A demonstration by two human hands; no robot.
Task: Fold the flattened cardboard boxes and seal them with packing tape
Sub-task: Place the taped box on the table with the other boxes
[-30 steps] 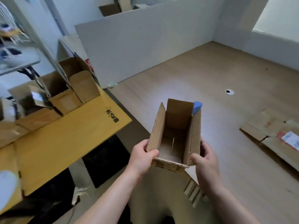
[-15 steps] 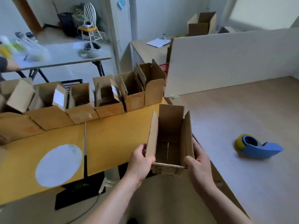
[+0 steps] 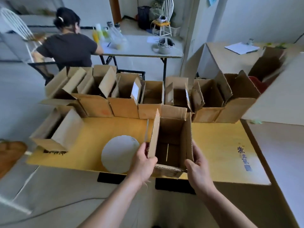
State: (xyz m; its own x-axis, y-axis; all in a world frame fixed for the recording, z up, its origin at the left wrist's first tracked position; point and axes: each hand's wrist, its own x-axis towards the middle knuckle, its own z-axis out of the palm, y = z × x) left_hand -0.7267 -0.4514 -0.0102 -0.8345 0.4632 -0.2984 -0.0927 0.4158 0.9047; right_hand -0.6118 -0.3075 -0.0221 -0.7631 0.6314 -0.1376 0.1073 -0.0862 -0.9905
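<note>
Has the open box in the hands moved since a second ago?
Yes. The box, held by both hands, was out over the floor; it has swung left and now sits over the yellow table, near the row of boxes.

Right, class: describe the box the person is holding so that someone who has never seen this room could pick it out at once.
Start at the yellow table with a row of open boxes along its far edge. Nearer, over the table's front edge, one box is gripped by the left hand and the right hand. Unlike the others, it is held rather than set down, alone in front of the row.
</note>
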